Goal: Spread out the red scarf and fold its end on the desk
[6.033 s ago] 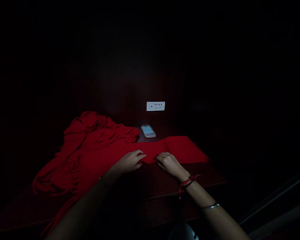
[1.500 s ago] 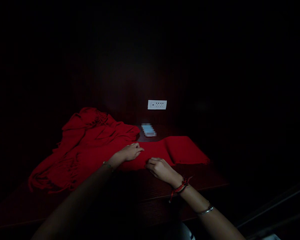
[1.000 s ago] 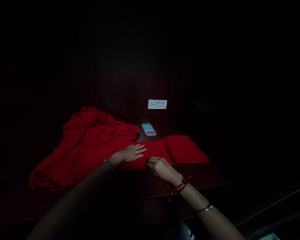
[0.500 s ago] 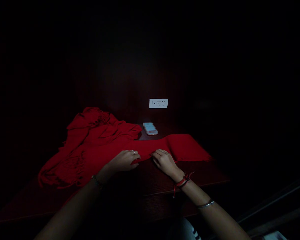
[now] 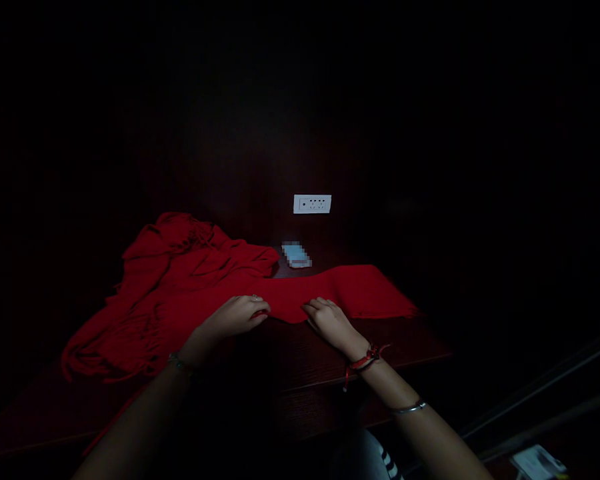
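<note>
A red fringed scarf (image 5: pixel 293 293) lies across the dark table, its left part bunched in a heap and its right end flatter, with what looks like a folded layer. My left hand (image 5: pixel 236 315) is closed on the scarf's near edge, thumb and fingers pinched around the cloth. A short stretch of edge to the right, my right hand (image 5: pixel 331 325) also has its fingers closed on the fabric. Between the two hands the near edge sags slightly. The fingertips of both hands are partly hidden.
Behind the scarf a pale phone-like device (image 5: pixel 296 255) lies on the table. A white socket panel (image 5: pixel 313 204) is fixed to the dark wall. The table's front edge (image 5: pixel 325 382) runs below my hands. At lower right is a whitish object (image 5: pixel 537 461).
My left hand has slid left along the scarf's near edge, widening the gap between my hands. My right hand stays at nearly the same place. The view has shifted slightly.
</note>
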{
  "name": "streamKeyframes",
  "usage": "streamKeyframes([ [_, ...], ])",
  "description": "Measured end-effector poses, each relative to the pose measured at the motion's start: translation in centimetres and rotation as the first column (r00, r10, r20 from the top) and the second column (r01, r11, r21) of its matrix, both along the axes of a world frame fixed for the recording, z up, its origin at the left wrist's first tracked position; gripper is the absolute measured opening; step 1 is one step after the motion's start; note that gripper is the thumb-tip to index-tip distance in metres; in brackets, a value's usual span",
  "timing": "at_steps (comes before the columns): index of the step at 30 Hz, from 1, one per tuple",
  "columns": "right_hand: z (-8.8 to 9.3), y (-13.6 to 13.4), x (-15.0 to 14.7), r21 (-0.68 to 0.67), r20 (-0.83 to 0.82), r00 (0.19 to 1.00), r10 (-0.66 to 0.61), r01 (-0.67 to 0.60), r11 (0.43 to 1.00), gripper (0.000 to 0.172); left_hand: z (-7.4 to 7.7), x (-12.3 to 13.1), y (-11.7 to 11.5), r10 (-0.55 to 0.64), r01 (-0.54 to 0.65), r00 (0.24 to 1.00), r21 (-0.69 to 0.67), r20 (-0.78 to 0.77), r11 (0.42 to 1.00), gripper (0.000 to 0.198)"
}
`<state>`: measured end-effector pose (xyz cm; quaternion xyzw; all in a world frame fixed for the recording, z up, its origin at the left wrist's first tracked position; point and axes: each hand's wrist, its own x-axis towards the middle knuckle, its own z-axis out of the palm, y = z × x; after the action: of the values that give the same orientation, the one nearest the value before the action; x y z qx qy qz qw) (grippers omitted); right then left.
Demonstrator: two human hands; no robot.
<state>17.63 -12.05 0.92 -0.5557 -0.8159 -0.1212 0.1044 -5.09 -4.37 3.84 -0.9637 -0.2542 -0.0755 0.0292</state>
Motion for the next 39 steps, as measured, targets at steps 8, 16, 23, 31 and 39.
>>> streamKeyframes([
  [8,0.4,0.0,-1.9,0.038,0.109,0.989,0.095,-0.1,0.994,0.021,-0.2,0.1,0.4,-0.024,0.024,1.0,0.031,0.01,0.999,0.03],
  [16,-0.4,-1.1,0.8,-0.032,0.092,0.989,-0.113,0.116,0.993,0.024,0.4,-0.5,0.0,-0.028,0.028,1.0,-0.032,0.01,0.999,0.032],
  [23,1.1,-1.8,1.3,-0.087,-0.231,0.973,0.021,-0.042,0.995,0.041,-0.3,0.7,0.7,-0.022,0.029,0.995,-0.079,0.095,0.996,0.036],
  [31,1.0,5.3,-3.3,-0.301,-0.227,0.97,-0.086,0.014,0.954,0.06,-4.6,1.0,2.7,0.352,-0.371,0.926,-0.153,-0.137,0.916,0.059],
  [39,-1.2,5.5,-0.9,-0.418,-0.15,0.965,-0.215,0.136,0.898,0.059,-4.9,0.8,2.6,0.344,-0.367,0.924,-0.131,-0.167,0.921,0.059],
])
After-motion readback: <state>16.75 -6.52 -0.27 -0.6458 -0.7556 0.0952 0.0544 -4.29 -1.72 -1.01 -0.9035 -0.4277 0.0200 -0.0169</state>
